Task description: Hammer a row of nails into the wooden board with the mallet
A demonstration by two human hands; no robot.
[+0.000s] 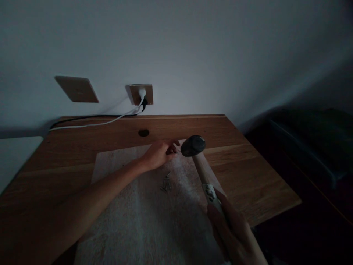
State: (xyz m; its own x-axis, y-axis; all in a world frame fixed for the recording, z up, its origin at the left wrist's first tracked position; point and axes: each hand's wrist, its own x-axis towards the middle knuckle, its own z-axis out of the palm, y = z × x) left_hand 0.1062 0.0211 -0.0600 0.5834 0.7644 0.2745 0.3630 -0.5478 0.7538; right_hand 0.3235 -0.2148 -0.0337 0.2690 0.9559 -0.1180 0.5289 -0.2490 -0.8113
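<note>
My right hand [230, 224] is wrapped round the handle of a rubber mallet [202, 171]. The mallet's dark head is up beside my left hand, toward the far right corner of a pale board [124, 217]. Fingers curled together, my left hand [161, 154] rests at the board's far end; what it pinches, if anything, is too small and dim to make out. Nearer to me, a little pile of metal screws or nails [166, 184] lies on the board.
Under the board is a wooden table [237, 169] with a round hole [143, 133] near its back edge. A wall socket [149, 94] with plugs, a white cable [104, 122] and a blank wall plate [77, 90] are behind. Dark furniture [311, 143] stands at right.
</note>
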